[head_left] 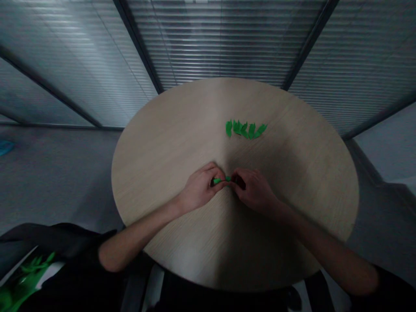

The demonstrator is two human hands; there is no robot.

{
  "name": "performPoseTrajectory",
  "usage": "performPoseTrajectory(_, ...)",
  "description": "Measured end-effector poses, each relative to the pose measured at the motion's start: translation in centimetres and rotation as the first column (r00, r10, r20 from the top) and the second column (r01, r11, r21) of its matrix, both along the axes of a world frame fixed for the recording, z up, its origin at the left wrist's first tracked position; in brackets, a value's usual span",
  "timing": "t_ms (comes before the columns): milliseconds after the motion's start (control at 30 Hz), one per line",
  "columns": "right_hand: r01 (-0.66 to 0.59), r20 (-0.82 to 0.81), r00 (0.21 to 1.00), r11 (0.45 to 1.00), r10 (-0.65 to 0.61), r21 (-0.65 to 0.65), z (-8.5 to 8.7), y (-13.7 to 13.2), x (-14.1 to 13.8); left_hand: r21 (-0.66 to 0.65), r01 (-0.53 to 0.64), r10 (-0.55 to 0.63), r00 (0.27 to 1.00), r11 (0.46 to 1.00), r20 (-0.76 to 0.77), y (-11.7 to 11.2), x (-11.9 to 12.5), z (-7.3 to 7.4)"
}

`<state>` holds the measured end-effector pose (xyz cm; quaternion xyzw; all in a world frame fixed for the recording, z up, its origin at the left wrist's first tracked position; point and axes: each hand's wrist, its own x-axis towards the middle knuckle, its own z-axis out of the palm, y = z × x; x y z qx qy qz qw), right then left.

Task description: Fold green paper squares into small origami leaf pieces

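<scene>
Over the middle of the round table (156, 147), my left hand (203, 185) and my right hand (255, 188) meet with their fingertips pinched together. Between them is a small bright green piece (217, 180), mostly hidden by the fingers; both hands grip it, one at each end. Beyond my hands, a short row of green leaf-shaped pieces (251, 130) lies flat on the wood, slightly right of centre. They look like the same green as the held piece.
At the lower left, a container or bag with more green material (32, 275) sits beside the table, near dark fabric. Glass partitions with blinds (221, 43) stand behind the table's far edge. A blue object (5, 147) lies on the floor at far left.
</scene>
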<state>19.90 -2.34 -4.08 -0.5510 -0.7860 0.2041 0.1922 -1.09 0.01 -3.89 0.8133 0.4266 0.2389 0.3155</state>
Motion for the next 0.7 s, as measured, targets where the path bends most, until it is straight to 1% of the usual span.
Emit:
performPoseTrajectory(67, 0.000, 0.005, 1.000, 1.000, 0.000, 0.001, 0.0, 0.0, 0.0, 0.024, -0.011, 0.012, 1.000, 1.000, -0.023, 0.0, 0.1, 0.1)
performPoseTrajectory(200, -0.029, 0.011, 1.000, 1.000, 0.029, -0.003, 0.2, -0.1, 0.3, 0.029, -0.001, 0.003, 0.998, 1.000, -0.058, 0.0, 0.2, 0.2)
performPoseTrajectory(333, -0.043, 0.078, 0.996, 0.999, 0.040, 0.034, 0.6, -0.1, 1.0, 0.048, 0.002, 0.002, 0.996, 0.999, -0.090, 0.0, 0.0, 0.1)
performPoseTrajectory(467, -0.056, 0.102, 0.993, 0.998, 0.055, 0.002, 1.0, 0.1, 1.5, 0.078, 0.021, -0.013, 0.995, 0.997, -0.100, -0.1, -0.2, -0.1)
performPoseTrajectory(600, -0.083, 0.071, 0.994, 0.996, 0.084, -0.024, 1.0, 0.5, 1.9, 0.123, 0.044, -0.032, 0.994, 0.991, -0.101, -0.1, -0.3, -0.2)
performPoseTrajectory(700, -0.099, 0.019, 0.995, 0.995, 0.100, -0.029, 0.7, 0.7, 2.3, 0.129, 0.053, -0.039, 0.994, 0.990, -0.107, -0.1, -0.4, -0.3)
